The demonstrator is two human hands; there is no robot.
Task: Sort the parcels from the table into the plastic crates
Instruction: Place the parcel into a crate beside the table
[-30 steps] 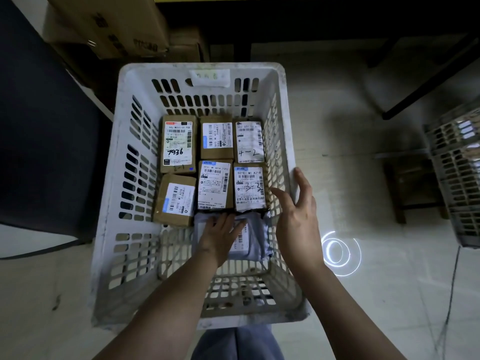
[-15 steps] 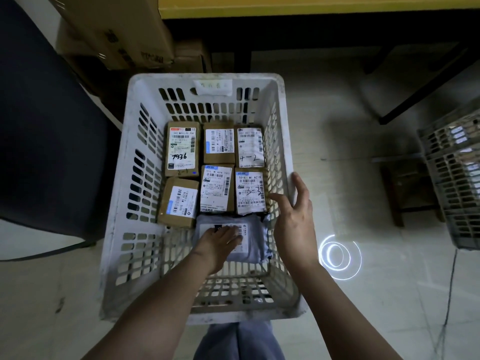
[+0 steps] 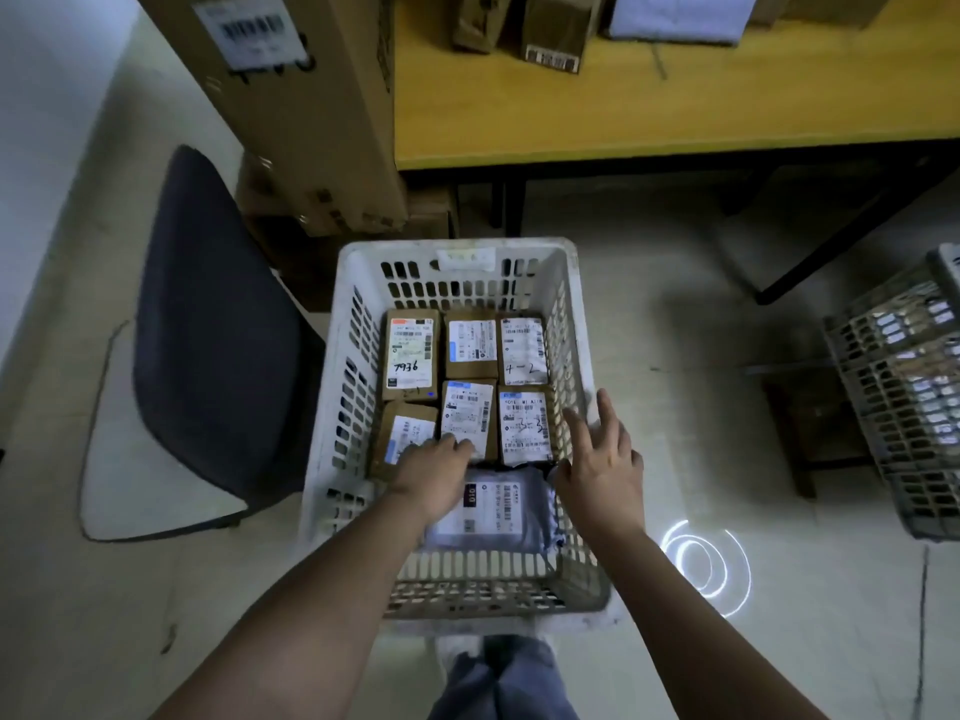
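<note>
A white plastic crate (image 3: 582,324) stands on the floor in front of me. Inside it, several labelled cardboard parcels (image 3: 470,343) lie in rows. A grey plastic mailer bag (image 3: 498,506) lies flat at the near end. My left hand (image 3: 434,472) is inside the crate, its fingertips resting on the near row of boxes beside the bag. Over the crate's right wall hovers my right hand (image 3: 600,459), fingers spread and holding nothing. More parcels (image 3: 553,28) sit on the yellow table (image 3: 649,111) beyond.
A dark office chair (image 3: 208,330) stands left of the crate, with a tall cardboard box (image 3: 301,106) behind it. A second grey crate (image 3: 904,402) is at the right edge. Table legs cross the floor at the back right. My shoes and trouser legs are below the crate.
My left hand has come off the grey bag and moved forward onto the boxes. The right hand stays by the right wall. My view has tilted up, showing the table.
</note>
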